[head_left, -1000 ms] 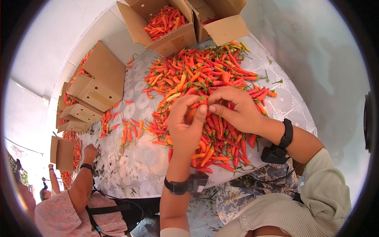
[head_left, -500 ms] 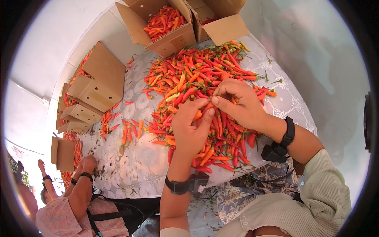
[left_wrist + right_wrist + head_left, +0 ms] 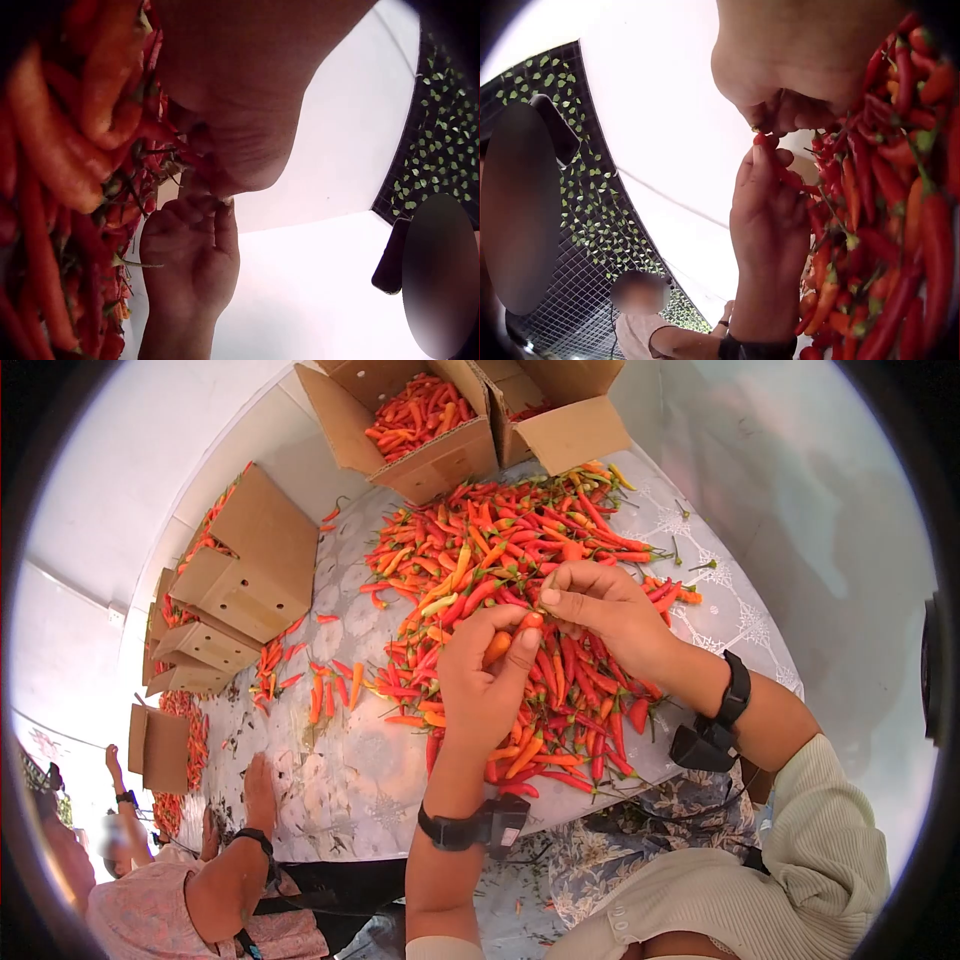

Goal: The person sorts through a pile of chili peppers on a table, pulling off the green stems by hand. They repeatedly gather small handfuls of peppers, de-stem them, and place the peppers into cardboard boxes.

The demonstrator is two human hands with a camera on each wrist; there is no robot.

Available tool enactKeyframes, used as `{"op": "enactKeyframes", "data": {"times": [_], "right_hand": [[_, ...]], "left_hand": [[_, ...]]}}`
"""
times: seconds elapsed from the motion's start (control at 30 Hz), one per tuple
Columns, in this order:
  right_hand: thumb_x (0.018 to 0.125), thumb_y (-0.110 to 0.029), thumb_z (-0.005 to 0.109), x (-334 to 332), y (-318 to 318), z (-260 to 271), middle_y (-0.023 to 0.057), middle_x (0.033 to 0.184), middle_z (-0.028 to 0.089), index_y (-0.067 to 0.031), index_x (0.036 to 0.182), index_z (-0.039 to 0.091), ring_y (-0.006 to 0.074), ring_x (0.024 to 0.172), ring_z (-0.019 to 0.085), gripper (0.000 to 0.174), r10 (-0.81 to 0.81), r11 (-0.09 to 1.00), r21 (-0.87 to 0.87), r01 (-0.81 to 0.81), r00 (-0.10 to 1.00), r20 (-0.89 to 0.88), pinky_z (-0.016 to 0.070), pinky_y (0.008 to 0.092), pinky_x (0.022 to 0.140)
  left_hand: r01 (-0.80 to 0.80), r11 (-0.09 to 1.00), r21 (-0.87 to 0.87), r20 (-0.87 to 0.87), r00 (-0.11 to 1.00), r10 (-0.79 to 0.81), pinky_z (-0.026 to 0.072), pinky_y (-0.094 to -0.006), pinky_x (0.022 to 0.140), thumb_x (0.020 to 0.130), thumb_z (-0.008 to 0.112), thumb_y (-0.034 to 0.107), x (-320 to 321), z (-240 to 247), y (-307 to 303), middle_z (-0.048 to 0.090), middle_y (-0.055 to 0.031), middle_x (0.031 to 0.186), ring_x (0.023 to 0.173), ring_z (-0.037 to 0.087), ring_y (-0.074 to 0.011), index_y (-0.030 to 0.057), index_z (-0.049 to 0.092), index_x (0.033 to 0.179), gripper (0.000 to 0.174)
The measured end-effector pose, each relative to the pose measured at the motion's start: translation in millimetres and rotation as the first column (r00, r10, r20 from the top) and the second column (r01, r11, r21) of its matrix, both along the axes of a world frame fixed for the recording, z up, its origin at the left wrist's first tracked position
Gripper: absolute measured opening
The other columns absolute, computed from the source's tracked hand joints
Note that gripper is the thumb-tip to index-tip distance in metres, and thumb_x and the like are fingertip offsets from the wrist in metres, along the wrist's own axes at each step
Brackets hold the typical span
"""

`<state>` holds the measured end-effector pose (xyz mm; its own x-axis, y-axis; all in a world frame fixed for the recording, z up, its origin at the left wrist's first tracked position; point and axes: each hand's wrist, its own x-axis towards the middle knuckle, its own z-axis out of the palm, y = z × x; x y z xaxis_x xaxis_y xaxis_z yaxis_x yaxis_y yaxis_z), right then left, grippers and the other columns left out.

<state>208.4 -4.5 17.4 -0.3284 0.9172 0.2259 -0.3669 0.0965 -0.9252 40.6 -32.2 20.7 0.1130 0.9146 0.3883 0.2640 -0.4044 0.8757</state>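
Over the big pile of chili peppers (image 3: 575, 705), my left hand (image 3: 480, 685) pinches a red chili (image 3: 532, 620) between thumb and forefinger. Its rounded red end shows bare at the thumb tip, and the rest runs back into the palm. Just to the right, my right hand (image 3: 610, 620) has thumb and forefinger pressed together, slightly apart from that end. In the right wrist view a small greenish chili stem (image 3: 756, 129) shows at its fingertips, right above the held chili (image 3: 760, 139). The left wrist view shows both hands meeting beside the pile.
Behind the pile stand open cardboard boxes, one (image 3: 435, 470) with chilies inside. More boxes (image 3: 245, 560) line the left side. Loose chilies (image 3: 330, 690) and stem scraps lie on the patterned tablecloth (image 3: 370, 790). Another person's arm (image 3: 240, 860) reaches over the table's left edge.
The right hand has drawn slightly away from the left, and the held chili's green cap has come off its end. At the left, the other person's hand has moved toward the table's front edge.
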Motion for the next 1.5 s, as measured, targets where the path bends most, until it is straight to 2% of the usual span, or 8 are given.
{"op": "enactKeyframes", "data": {"times": [0.23, 0.4, 0.47, 0.57, 0.67, 0.77, 1.07, 1.5], "right_hand": [[0.089, -0.021, 0.060, 20.4, 19.4, 0.2, -0.0014, 0.079, 0.056, -0.0070, 0.090, 0.057, 0.0060, 0.063, 0.049, 0.014, -0.478, 0.876, -0.024, 0.481, 0.875, 0.079, 0.0401, 0.0201, 0.057], [0.082, -0.012, 0.063, 30.6, 38.0, -8.6, 0.0086, 0.103, 0.056, -0.0039, 0.109, 0.053, 0.0186, 0.097, 0.055, 0.031, -0.874, 0.479, 0.186, 0.858, 0.486, 0.010, 0.0458, 0.0307, 0.080], [0.079, -0.010, 0.063, 31.6, 35.7, -5.3, 0.0105, 0.105, 0.056, -0.0048, 0.109, 0.055, 0.0223, 0.104, 0.053, 0.031, -0.930, 0.358, 0.460, 0.813, 0.354, 0.098, 0.0441, 0.0345, 0.086], [0.076, -0.007, 0.063, 22.7, 21.7, -2.7, 0.0115, 0.104, 0.057, -0.0066, 0.105, 0.060, 0.0271, 0.105, 0.052, 0.030, -0.858, 0.402, 0.820, 0.407, 0.480, 0.183, 0.0426, 0.0386, 0.088], [0.074, -0.004, 0.063, 10.1, 12.4, -6.0, 0.0106, 0.108, 0.055, -0.0088, 0.098, 0.064, 0.0283, 0.102, 0.051, 0.025, -0.500, 0.656, 0.755, -0.022, 0.736, 0.456, 0.0406, 0.0377, 0.090], [0.073, -0.005, 0.064, 2.8, 4.1, -12.6, 0.0091, 0.104, 0.056, -0.0077, 0.098, 0.064, 0.0287, 0.100, 0.051, 0.026, -0.517, 0.542, 0.797, -0.267, 0.642, 0.567, 0.0418, 0.0382, 0.088], [0.072, -0.007, 0.064, 4.2, -1.9, 2.2, 0.0087, 0.098, 0.057, -0.0068, 0.100, 0.063, 0.0284, 0.095, 0.051, 0.028, -0.449, 0.693, 0.654, -0.305, 0.526, 0.722, 0.0417, 0.0370, 0.087], [0.070, -0.008, 0.061, -8.4, 4.5, -17.8, 0.0043, 0.100, 0.058, -0.0100, 0.094, 0.061, 0.0251, 0.099, 0.051, 0.024, -0.652, 0.463, 0.859, -0.220, 0.572, 0.498, 0.0422, 0.0370, 0.084]], "left_hand": [[0.012, 0.992, -0.124, 0.486, 0.873, 0.050, 0.0360, -0.0191, 0.049, 0.092, 0.054, 0.018, -21.8, 2.7, 6.9, 0.059, -0.0035, 0.079, 0.062, 0.050, -0.0064, 0.0023, 0.053, 0.101, 0.018], [0.087, 0.988, -0.127, 0.767, 0.640, 0.042, 0.0346, -0.0209, 0.047, 0.095, 0.047, 0.025, -38.5, 0.1, 15.6, 0.055, -0.0033, 0.073, 0.062, 0.050, -0.0093, 0.0048, 0.051, 0.103, 0.022], [0.072, 0.982, -0.176, 0.802, 0.589, 0.100, 0.0349, -0.0207, 0.047, 0.095, 0.046, 0.027, -36.4, 2.1, 16.0, 0.053, -0.0028, 0.072, 0.062, 0.050, -0.0098, 0.0057, 0.051, 0.104, 0.023], [0.041, 0.971, -0.236, 0.818, 0.548, 0.176, 0.0351, -0.0206, 0.047, 0.095, 0.046, 0.028, -22.9, 11.2, 11.3, 0.052, -0.0020, 0.073, 0.061, 0.049, -0.0097, 0.0071, 0.051, 0.103, 0.023], [0.086, 0.972, -0.217, 0.811, 0.571, 0.130, 0.0341, -0.0198, 0.045, 0.094, 0.049, 0.024, -21.7, 10.1, 10.4, 0.051, -0.0010, 0.074, 0.059, 0.047, -0.0092, 0.0084, 0.051, 0.100, 0.017], [0.102, 0.981, -0.167, 0.756, 0.652, 0.060, 0.0322, -0.0187, 0.043, 0.093, 0.051, 0.020, -26.6, 1.9, 12.5, 0.048, 0.0005, 0.075, 0.058, 0.043, -0.0081, 0.0092, 0.051, 0.096, 0.011], [0.141, 0.978, -0.155, 0.752, 0.659, 0.024, 0.0267, -0.0191, 0.038, 0.092, 0.054, 0.020, -26.5, 3.7, 12.3, 0.042, 0.0005, 0.064, 0.047, 0.036, -0.0059, 0.0062, 0.053, 0.090, 0.014], [0.186, 0.959, -0.213, 0.682, 0.732, 0.010, 0.0268, -0.0196, 0.040, 0.096, 0.043, 0.039, -15.8, 0.2, 8.8, 0.042, -0.0003, 0.063, 0.047, 0.035, -0.0071, 0.0048, 0.053, 0.086, 0.037]]}}
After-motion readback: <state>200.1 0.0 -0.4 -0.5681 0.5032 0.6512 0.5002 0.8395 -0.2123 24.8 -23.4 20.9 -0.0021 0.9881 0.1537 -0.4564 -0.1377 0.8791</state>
